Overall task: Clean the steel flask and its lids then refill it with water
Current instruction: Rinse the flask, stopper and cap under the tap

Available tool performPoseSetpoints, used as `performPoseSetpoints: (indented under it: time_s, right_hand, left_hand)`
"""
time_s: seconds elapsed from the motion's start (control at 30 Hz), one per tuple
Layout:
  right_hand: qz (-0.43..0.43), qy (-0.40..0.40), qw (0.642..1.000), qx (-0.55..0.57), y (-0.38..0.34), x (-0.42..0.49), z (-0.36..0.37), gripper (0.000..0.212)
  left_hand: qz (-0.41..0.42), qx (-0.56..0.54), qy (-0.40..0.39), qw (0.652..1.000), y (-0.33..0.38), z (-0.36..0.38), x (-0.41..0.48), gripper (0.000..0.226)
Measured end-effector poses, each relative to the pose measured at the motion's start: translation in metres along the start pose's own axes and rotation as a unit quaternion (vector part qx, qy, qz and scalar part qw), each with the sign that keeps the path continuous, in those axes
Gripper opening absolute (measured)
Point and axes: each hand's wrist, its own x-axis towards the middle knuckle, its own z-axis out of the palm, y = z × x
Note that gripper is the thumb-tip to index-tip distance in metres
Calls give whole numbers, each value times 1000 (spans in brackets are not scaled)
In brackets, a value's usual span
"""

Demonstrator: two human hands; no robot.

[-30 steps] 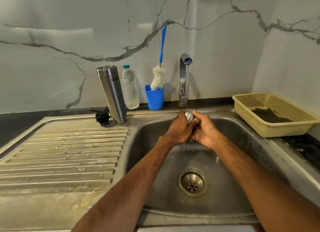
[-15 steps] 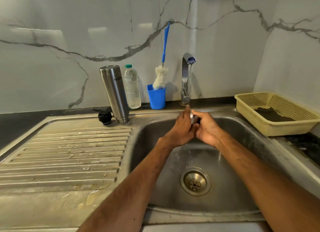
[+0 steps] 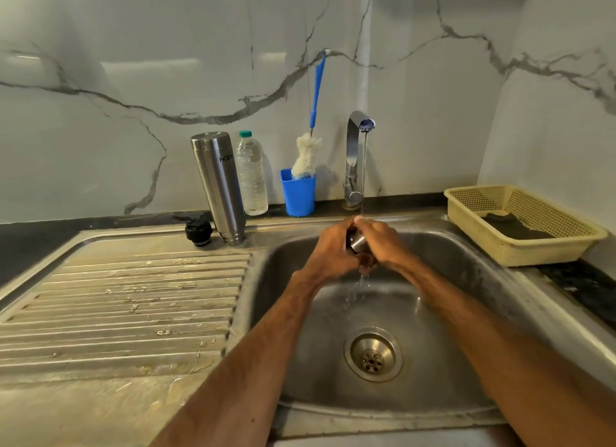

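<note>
Steel cup-shaped lid (image 3: 356, 242) gripped by curled fingers of left hand (image 3: 330, 250) + right hand (image 3: 383, 241), directly under chrome tap (image 3: 355, 146) stream; tall inverted steel flask (image 3: 218, 186) nearer left.

steel drainboard (image 3: 133, 296) bears standing flask (image 3: 218, 186) and black lid (image 3: 198, 232)

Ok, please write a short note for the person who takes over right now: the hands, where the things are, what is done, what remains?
Hands: left hand and right hand both grip the steel lid under the running tap, over the sink.
Flask: stands on the drainboard, apparently mouth down, beside the black lid.
Brush: in the blue cup.
Done: steel lid is being rinsed; cannot tell whether the flask and black lid are washed.
Left: finish the rinse, check the other parts, refill the flask, close it.
</note>
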Motion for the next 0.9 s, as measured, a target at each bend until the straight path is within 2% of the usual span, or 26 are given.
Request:
performPoseSetpoints:
  time_s: [0.07, 0.13, 0.23, 0.37, 0.5, 0.63, 0.8, 0.9]
  right_hand:
    - [80, -23, 986, 147, 3, 5, -6, 47]
    - [110, -48, 958, 262, 9, 8, -9, 51]
    - [109, -90, 933, 330, 15, 10, -13, 49]
    - [106, -125, 899, 406, 6, 7, -12, 36]
    - [102, -106, 898, 415, 6, 8, -6, 42]
    - [146, -51, 893, 423, 12, 12, -6, 56]
    - [148, -94, 904, 389, 20, 9, -24, 62]
    - [108, -139, 906, 386, 26, 5, -33, 51]
  left_hand:
    - [3, -13, 10, 1000, -2, 2, 1, 71]
    - [-4, -29, 39, 999, -2, 3, 1, 72]
    - [-40, -94, 80, 992, 1, 3, 3, 58]
    - [-63, -91, 102, 989, 2, 0, 8, 26]
    - [-113, -103, 77, 985, 4, 1, 8, 34]
    - [-79, -72, 44, 993, 10, 8, 11, 25]
    - [-60, -117, 62, 989, 14, -4, 13, 22]
    - [-94, -199, 59, 974, 6, -14, 11, 24]
